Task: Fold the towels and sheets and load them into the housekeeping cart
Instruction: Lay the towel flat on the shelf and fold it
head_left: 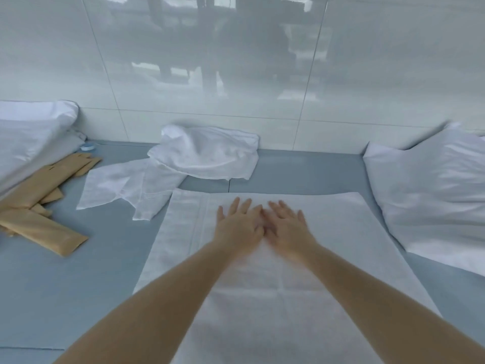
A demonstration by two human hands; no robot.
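Both hands, left hand point(237, 227) beside right hand point(287, 228), press flat on the towel point(328, 232).

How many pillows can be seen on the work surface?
2. One pillow lies at the far left, partly out of frame; the other pillow lies at the right, beside the flat towel. More may lie outside the view.

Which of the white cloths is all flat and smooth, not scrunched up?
The big white towel under both hands is spread flat. The thin cloth to its left is wrinkled, and the one by the wall is bunched in a heap.
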